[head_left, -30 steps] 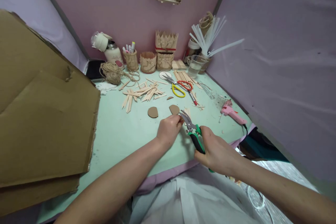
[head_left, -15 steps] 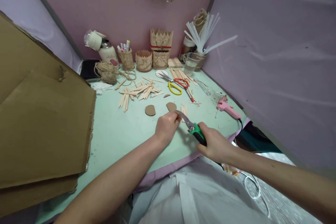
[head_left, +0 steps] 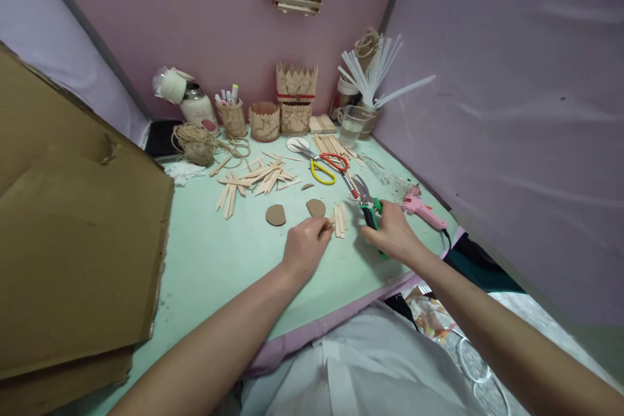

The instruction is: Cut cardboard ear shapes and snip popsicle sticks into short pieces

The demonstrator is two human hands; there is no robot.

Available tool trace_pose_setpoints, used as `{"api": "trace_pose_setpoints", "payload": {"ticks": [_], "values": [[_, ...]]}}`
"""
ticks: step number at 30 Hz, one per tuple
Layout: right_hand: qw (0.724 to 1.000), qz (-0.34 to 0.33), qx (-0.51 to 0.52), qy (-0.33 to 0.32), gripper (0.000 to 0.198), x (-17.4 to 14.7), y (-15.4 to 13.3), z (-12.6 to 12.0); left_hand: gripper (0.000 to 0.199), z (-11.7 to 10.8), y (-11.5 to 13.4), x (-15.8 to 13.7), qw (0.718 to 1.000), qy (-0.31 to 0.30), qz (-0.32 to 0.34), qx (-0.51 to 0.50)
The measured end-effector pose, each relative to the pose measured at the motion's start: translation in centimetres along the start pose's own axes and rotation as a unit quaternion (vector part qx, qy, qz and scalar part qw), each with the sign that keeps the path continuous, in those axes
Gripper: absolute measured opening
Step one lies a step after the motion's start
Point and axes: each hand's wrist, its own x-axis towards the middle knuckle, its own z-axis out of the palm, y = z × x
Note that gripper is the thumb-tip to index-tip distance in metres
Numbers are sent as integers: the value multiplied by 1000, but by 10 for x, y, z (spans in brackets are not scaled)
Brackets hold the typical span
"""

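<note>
The green-handled shears point(head_left: 366, 203) lie just right of the frame's centre, blades parted and pointing toward the upper left, and the right hand point(head_left: 390, 234) is wrapped around their handles, low over the mint-green surface point(head_left: 214, 260). To do this step well, I judge the shears should be kept flat with the blades aimed away from the other hand, and the grip kept firm on the handles so the open blades do not swing over the loose sticks nearby. The left hand point(head_left: 305, 248), at the centre of the frame, has its fingers pinched together on a thin wooden stick piece point(head_left: 327, 227), whose end touches or nearly touches the small row of cut sticks point(head_left: 340, 218) lying between the two hands; that piece is best held close to its end so it stays steady. The shears look short and sturdy, with grey curved blades and green-and-black grips. Just above the left hand lie two brown cardboard ovals point(head_left: 275, 214); further up are a scatter of longer sticks point(head_left: 258, 175) and the yellow-and-red scissors point(head_left: 325, 166). A pink glue gun point(head_left: 422, 207) lies right of the shears, and large cardboard sheets point(head_left: 73, 240) fill the left of the frame.
</note>
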Motion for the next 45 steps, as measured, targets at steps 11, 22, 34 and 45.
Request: {"api": "trace_pose_setpoints", "payload": {"ticks": [11, 22, 34, 45], "values": [[995, -95, -18, 5, 68, 18, 5, 17, 18, -15, -1, 7, 989, 15, -123, -84], [964, -223, 85, -117, 74, 13, -16, 21, 24, -19, -1, 16, 923, -54, -259, -278], [878, -191, 389, -201, 111, -6, -27, 5, 35, -37, 3, 20, 706, -249, -409, -522], [822, -189, 495, -207, 110, -15, -37, 22, 33, -40, 0, 18, 645, -295, -411, -573]]}}
